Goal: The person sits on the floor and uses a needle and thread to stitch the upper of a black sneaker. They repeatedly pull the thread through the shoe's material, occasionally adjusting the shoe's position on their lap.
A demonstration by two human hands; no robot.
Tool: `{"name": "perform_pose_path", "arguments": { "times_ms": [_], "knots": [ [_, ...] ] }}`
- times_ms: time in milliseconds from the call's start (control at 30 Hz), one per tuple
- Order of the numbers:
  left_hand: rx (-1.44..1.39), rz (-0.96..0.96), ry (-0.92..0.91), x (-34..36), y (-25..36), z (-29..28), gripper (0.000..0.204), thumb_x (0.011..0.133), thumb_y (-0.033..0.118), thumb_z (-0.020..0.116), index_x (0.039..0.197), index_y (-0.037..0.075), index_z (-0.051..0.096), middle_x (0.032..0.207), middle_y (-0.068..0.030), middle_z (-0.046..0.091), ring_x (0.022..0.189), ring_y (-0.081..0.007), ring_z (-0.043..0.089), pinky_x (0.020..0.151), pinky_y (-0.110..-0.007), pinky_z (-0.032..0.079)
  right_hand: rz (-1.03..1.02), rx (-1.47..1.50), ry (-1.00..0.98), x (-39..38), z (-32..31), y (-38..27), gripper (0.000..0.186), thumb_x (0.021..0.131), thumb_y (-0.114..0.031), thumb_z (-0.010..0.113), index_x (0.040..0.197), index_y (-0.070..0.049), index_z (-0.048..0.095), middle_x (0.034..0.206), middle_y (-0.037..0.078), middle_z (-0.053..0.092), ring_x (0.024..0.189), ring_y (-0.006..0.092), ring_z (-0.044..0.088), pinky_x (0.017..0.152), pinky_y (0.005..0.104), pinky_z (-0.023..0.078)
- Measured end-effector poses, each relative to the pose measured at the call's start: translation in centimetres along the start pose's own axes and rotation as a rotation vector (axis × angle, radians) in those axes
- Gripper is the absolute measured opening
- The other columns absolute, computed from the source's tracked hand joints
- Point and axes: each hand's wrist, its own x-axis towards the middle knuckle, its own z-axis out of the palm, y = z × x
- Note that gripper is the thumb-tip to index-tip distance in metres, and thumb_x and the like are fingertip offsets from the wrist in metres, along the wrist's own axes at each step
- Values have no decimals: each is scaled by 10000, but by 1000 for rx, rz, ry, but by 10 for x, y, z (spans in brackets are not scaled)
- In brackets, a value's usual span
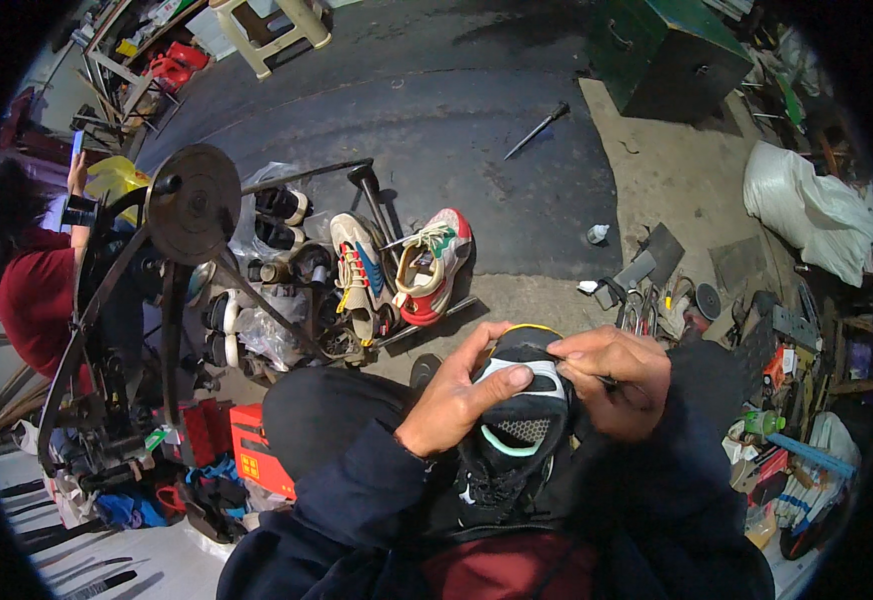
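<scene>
A black sneaker [512, 425] with white and pale mint trim, black laces and a thin yellow edge rests in my lap, its laced end toward me. My left hand [457, 400] grips its left side, thumb lying across the upper part of the opening. The curled fingers of my right hand [622, 385] press on the dark upper rim at the right; a small dark item may be between them, too indistinct to name. Just beyond sit a beige sneaker [362, 275] and a red, grey and green sneaker [429, 270] beside a metal stand [427, 322].
An iron machine [192, 205] and a seated person in red [32, 295] are on the left, near bagged shoes [267, 330] and an orange box [262, 455]. Ahead lie a long pointed tool [537, 130], a green chest [657, 55] and a stool [267, 30]. Tools [697, 305] and white sacks [807, 210] crowd the right.
</scene>
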Motion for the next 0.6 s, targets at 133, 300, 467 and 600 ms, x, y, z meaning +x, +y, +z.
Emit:
{"name": "perform_pose_path", "arguments": {
  "times_ms": [133, 300, 467, 600],
  "knots": [
    [-5, 14, -5, 1, -1, -1, 589, 1006, 311, 757, 1452, 32, 493, 1314, -97, 631, 1227, -170, 584, 1071, -338, 467, -44, -23, 65, -2, 8, 4, 89, 826, 44, 772, 889, 14, 717, 957, 209, 781, 812, 321, 785, 708, 365, 619],
    [17, 32, -5, 1, -2, -3, 583, 1008, 317, 753, 1445, 27, 498, 1309, -89, 628, 1233, -165, 580, 1077, -330, 458, -87, -59, 137, -1, 21, 8, 139, 825, 64, 783, 896, -5, 686, 933, 199, 781, 770, 301, 770, 678, 359, 600],
    [17, 54, -4, -2, -3, -1, 567, 1006, 316, 754, 1431, 27, 514, 1306, -81, 627, 1234, -157, 575, 1080, -324, 451, -36, -6, 185, -6, 28, 9, 213, 837, 68, 795, 923, -27, 625, 919, 190, 786, 748, 268, 760, 664, 364, 585],
    [-43, 23, -1, -2, -4, -4, 552, 1000, 308, 761, 1415, 25, 535, 1301, -79, 630, 1229, -155, 579, 1075, -322, 452, -51, -42, 212, -10, 26, 6, 194, 825, 51, 801, 894, -18, 633, 938, 167, 785, 762, 295, 766, 666, 369, 601]
  ]
}}
